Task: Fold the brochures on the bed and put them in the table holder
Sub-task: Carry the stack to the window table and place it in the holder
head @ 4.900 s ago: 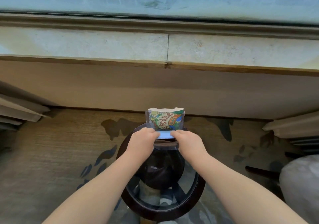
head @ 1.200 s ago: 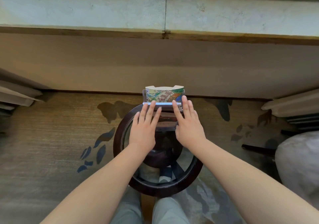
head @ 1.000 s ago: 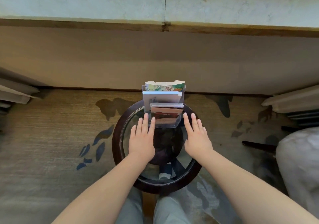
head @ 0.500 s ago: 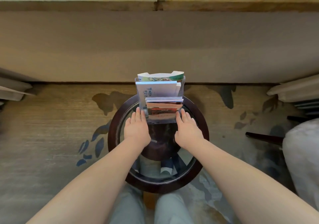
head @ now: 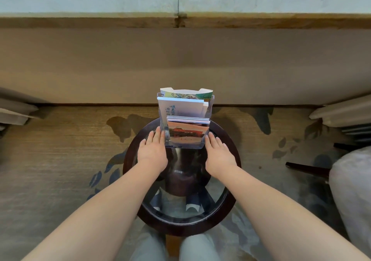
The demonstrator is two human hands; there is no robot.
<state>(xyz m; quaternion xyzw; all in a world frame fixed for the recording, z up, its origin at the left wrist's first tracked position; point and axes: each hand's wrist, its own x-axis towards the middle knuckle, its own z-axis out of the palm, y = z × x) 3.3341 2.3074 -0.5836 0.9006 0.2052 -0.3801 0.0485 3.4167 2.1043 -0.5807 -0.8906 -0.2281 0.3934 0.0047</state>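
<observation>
On the far side of the round dark-wood table with a glass top (head: 128,160) stands the clear acrylic tiered holder (head: 185,145), and much of what it carries is hidden. Only the top strip of the rear green patterned brochure with a notched white upper edge (head: 186,94) shows above the one in front of it. The middle white brochure with blue characters (head: 180,108) is covered along its lower part by the front stack, and its lettering is too small to read. The front brochure with a red and orange picture (head: 187,133) is seen through the acrylic wall, its picture blurred. All three sit upright, one tier behind another, leaning slightly back.

Both forearms run out of the bottom of the view. The left hand (head: 153,150) lies palm down with fingers straight and together, the tips against the holder's left side. The right hand (head: 218,152) mirrors it against the right side. Neither hand curls round anything. Both thumbs are hard to make out.

Light trouser knees (head: 148,246) are cut off at the bottom edge. Beyond the table lies a brown patterned carpet (head: 60,150), with a grey cushioned seat (head: 353,190) only partly in view on the right.
</observation>
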